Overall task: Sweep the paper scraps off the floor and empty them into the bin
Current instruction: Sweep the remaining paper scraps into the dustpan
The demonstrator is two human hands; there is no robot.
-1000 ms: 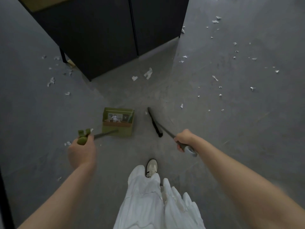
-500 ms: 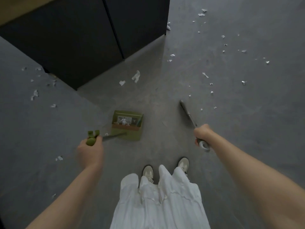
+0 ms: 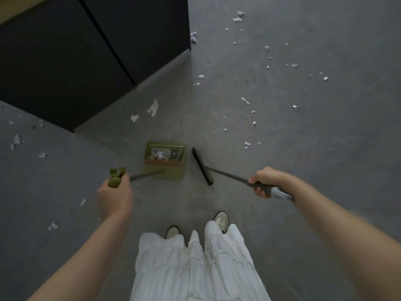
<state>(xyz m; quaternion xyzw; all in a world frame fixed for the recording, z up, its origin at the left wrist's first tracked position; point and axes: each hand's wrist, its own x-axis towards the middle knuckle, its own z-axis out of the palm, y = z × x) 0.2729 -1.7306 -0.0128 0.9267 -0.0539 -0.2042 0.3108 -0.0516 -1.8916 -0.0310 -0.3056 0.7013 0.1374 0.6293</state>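
A green dustpan (image 3: 165, 160) stands on the grey floor with several white scraps inside. My left hand (image 3: 114, 195) grips the green top of its long handle. My right hand (image 3: 265, 181) grips the grey handle of a broom, whose black head (image 3: 202, 166) rests on the floor just right of the dustpan. White paper scraps (image 3: 153, 107) lie ahead of the pan, and several more scraps (image 3: 247, 101) are scattered to the right and far right. Other scraps (image 3: 15, 141) lie at the left. No bin is in view.
A black cabinet (image 3: 91, 51) fills the upper left, its corner close to the dustpan. My feet in pale shoes (image 3: 221, 218) and white trousers are at the bottom centre. Open grey floor (image 3: 325, 170) stretches right.
The broom head swung from the right back to the floor beside the dustpan. The dustpan stayed in place, and my feet came together.
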